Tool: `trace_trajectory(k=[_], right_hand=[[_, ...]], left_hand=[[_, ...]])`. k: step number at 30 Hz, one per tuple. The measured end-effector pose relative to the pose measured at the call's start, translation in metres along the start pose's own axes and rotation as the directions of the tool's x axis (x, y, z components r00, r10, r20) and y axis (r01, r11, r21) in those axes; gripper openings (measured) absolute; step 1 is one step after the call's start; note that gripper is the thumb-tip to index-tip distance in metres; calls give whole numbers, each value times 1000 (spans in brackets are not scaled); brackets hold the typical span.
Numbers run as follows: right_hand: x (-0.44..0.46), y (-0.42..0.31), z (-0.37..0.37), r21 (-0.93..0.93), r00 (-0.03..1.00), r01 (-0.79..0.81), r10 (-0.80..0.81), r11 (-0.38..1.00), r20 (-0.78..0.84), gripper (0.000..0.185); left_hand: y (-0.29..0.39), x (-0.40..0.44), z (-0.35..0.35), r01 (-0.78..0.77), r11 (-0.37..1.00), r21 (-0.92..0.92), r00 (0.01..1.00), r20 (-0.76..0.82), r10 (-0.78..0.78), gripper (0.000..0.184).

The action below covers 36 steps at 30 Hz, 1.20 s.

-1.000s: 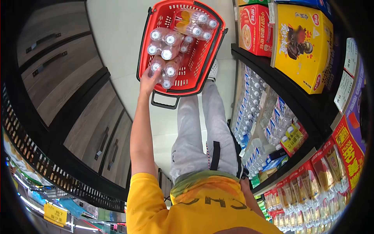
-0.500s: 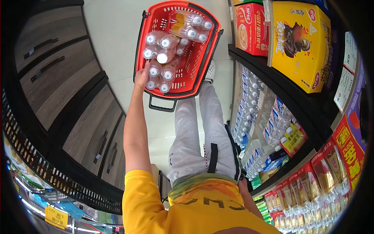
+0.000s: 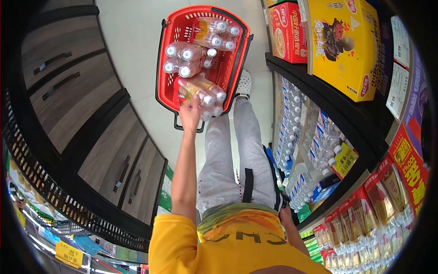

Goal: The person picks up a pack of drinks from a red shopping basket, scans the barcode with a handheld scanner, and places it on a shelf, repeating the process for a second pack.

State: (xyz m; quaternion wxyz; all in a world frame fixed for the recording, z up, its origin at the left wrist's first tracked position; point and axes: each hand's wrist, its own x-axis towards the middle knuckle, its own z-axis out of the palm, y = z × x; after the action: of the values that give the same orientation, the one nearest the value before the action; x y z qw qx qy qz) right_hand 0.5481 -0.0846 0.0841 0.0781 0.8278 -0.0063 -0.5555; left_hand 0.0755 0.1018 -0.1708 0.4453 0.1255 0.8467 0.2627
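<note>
1. As the person faces twelve o'clock, a red basket [image 3: 221, 72] with a black rim sits just short of twelve, ahead of the grey trousers [image 3: 218, 160].
2. From where I stand, the left hand [image 3: 189, 114] reaches in over the basket's six o'clock edge. Its fingers are clamped on a wrapped bottle pack [image 3: 198, 87]; one lies over the wrapping, the others are hard to make out.
3. That pack lies at six o'clock inside the basket, tipped over, its white caps pointing toward four.
4. Another bottle pack [image 3: 178, 59] stands at nine to ten o'clock in there, caps up, and a third pack [image 3: 212, 32] with yellow on its label sits near one.
5. At two o'clock from the yellow shirt [image 3: 246, 255], the right hand [image 3: 284, 213] hangs by the hip, next to something black. I can't tell whether its fingers are apart or together.
6. One white shoe [image 3: 244, 85] shows just beside the basket at its four o'clock.
7. Around us, wood-grain drawers [image 3: 109, 155] run along ten o'clock; a yellow box [image 3: 342, 50] stands toward one; clear bottles [image 3: 289, 123] fill a low shelf below it.
</note>
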Motion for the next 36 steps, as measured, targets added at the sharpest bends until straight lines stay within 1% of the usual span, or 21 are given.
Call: trace_trajectory(k=[4,5,6,7,8,9,10,11,13,16,17,19,22,23,24,28,29,30,31,33,36], right_hand=[[4,-22,-8,-276,989,35,-73,961,-127,18],[1,-38,-3,-370,939,218,-298,903,-172,17],[-3,-58,0,-343,925,289,-353,894,-139,13],[9,-71,4,-219,890,414,-443,883,-104,12],[-2,-104,23,-33,836,548,-549,836,-18,10],[-31,-140,44,78,833,547,-551,834,46,14],[-90,-187,66,303,848,287,-388,909,361,37],[-128,-210,99,499,674,91,-422,862,606,43],[-214,-231,117,578,574,-67,-443,814,689,43],[-256,-230,100,634,435,24,-579,773,689,42],[-263,-229,92,650,402,75,-620,756,674,42],[-274,-229,83,678,345,170,-688,715,639,42],[-281,-230,79,702,284,282,-756,654,590,41],[-282,-226,79,702,268,323,-772,635,576,41],[-281,-221,78,700,250,365,-789,614,562,41],[-282,-212,79,741,201,357,-822,569,534,40],[-286,-212,78,770,203,314,-831,556,517,39],[-295,-210,76,796,209,272,-841,541,499,39],[-335,-206,73,808,340,348,-867,475,364,43],[-350,-193,59,803,187,460,-925,380,331,47],[-381,-183,19,711,43,575,-883,405,468,58]], left_hand=[[68,-99,-38,-32,999,-16,999,-28,31,52],[95,-134,-55,-53,999,-8,999,-6,53,49],[120,-167,-69,-138,989,-53,990,1,138,43],[150,-198,-88,-292,953,85,956,32,290,45],[171,-228,-106,-351,936,-23,936,20,351,43],[188,-261,-121,-400,907,-133,914,14,405,41],[206,-291,-134,-441,863,-246,890,6,457,40],[231,-343,-162,-604,731,-319,754,69,653,36],[266,-375,-193,-800,362,-479,364,95,927,30],[286,-417,-222,-893,158,-422,146,61,987,25],[279,-422,-229,-944,91,-318,73,69,995,11],[288,-435,-200,-916,303,-263,365,-233,901,15],[287,-444,-197,-671,589,-451,674,-39,738,48],[283,-441,-203,-576,669,-469,714,110,692,48],[280,-439,-208,-473,750,-463,734,263,626,48],[289,-433,-209,-360,792,-493,816,245,523,31],[280,-417,-206,-479,743,-469,766,190,614,28],[276,-404,-208,-450,729,-515,739,244,629,27],[276,-390,-209,-422,712,-561,704,292,647,27],[263,-362,-212,-317,697,-643,656,382,651,27],[260,-341,-219,-133,699,-703,626,487,609,28]])
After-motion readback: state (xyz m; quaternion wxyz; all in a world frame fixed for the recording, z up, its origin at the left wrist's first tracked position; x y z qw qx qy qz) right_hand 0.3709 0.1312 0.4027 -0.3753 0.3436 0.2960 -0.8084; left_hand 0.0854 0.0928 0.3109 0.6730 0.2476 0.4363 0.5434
